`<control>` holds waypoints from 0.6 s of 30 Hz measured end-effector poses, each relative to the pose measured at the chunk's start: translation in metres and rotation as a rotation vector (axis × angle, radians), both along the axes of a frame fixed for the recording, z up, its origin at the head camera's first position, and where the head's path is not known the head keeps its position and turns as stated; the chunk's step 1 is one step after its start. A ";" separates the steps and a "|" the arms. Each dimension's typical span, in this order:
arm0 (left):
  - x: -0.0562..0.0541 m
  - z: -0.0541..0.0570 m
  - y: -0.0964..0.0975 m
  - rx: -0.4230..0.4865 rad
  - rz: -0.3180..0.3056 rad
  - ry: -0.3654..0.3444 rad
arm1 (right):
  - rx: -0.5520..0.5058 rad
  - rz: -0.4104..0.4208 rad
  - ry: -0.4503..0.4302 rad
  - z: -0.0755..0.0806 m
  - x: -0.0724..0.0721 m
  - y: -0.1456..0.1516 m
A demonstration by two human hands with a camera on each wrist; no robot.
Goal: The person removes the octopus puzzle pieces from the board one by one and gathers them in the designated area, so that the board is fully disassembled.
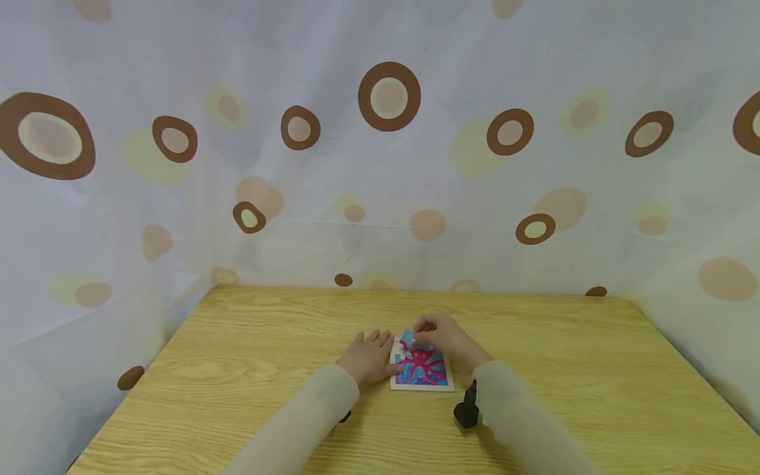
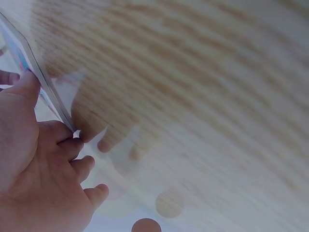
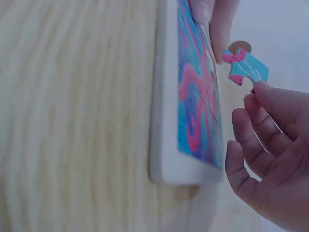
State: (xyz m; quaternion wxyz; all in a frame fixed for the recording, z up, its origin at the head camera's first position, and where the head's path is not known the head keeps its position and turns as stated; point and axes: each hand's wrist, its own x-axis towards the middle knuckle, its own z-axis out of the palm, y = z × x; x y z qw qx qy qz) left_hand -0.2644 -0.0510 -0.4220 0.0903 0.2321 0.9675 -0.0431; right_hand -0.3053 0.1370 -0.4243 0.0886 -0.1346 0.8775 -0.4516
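A framed jigsaw puzzle [image 1: 420, 369] with a pink octopus on blue lies on the table, its white border [image 3: 166, 121] facing the right wrist camera. My right hand [image 3: 273, 140] pinches a blue and pink puzzle piece [image 3: 248, 67] between thumb and fingertips, raised above the board's far part. In the head view that right hand [image 1: 448, 340] is at the board's upper right. My left hand [image 1: 369, 359] rests along the board's left edge, fingers spread and thumb over the border. The left wrist view shows this left hand [image 2: 43, 159] touching the frame's side.
The board lies on a wood-grain table [image 1: 267, 356]. Behind and at the sides hangs a pale curtain [image 1: 332, 171] with brown ring patterns. A black wrist camera [image 1: 467, 409] sits under the right sleeve.
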 end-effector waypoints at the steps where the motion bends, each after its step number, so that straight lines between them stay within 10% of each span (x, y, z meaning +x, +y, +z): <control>1: 0.000 0.000 0.000 -0.002 0.001 -0.001 | -0.009 -0.010 -0.002 0.001 0.000 0.004; 18: 0.004 0.003 0.000 -0.018 -0.020 0.010 | 0.014 -0.030 -0.018 0.006 -0.005 0.090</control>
